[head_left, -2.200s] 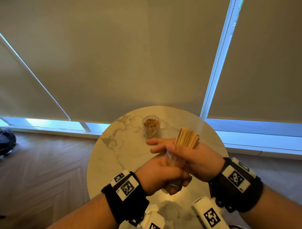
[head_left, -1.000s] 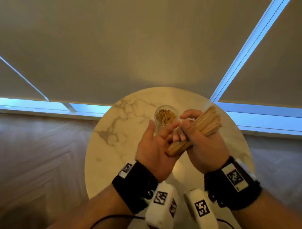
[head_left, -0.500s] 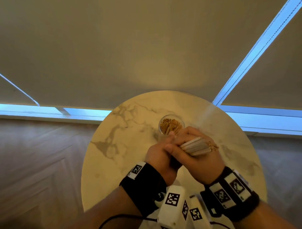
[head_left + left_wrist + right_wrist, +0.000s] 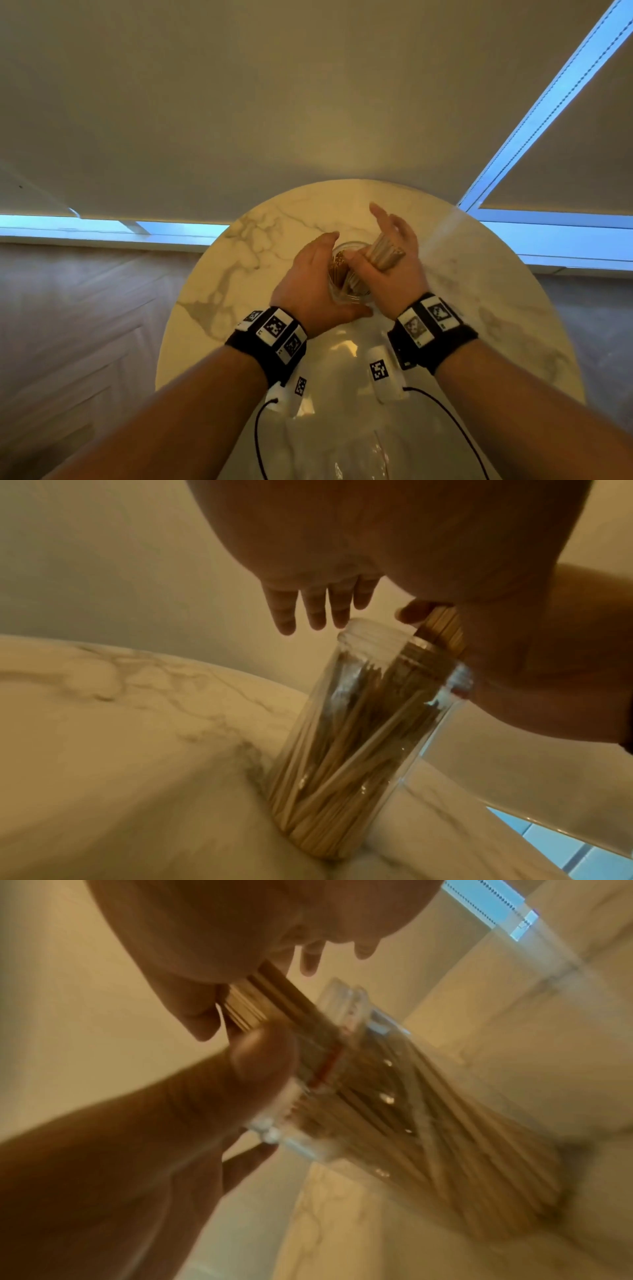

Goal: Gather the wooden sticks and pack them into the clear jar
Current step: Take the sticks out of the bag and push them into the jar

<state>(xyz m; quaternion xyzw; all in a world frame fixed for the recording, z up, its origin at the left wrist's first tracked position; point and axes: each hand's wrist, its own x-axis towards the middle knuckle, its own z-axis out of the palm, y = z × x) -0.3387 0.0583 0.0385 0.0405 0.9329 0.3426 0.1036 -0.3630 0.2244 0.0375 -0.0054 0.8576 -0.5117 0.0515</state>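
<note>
The clear jar [image 4: 346, 292] stands on the round marble table [image 4: 239, 308], partly filled with wooden sticks [image 4: 342, 777]. My right hand [image 4: 400, 240] pinches a bundle of sticks [image 4: 383, 255] between thumb and palm, with its other fingers stretched out. The bundle leans into the jar's mouth from the right, its lower end inside the glass [image 4: 377, 1096]. My left hand [image 4: 311, 284] cups the jar's left side. Its fingers [image 4: 308, 610] are straight beside the rim and its thumb [image 4: 263, 1053] lies against the rim. The jar's base is hidden in the head view.
The table stands against a wall of drawn beige blinds [image 4: 308, 102], with a bright window strip [image 4: 102, 228] below them. Wooden floor [image 4: 68, 325] lies to the left. A clear glass object [image 4: 359, 455] shows at the table's near edge.
The bundle has moved from in front of the jar into its mouth. My left hand has let go of the bundle and moved to the jar's side. My right fingers have spread.
</note>
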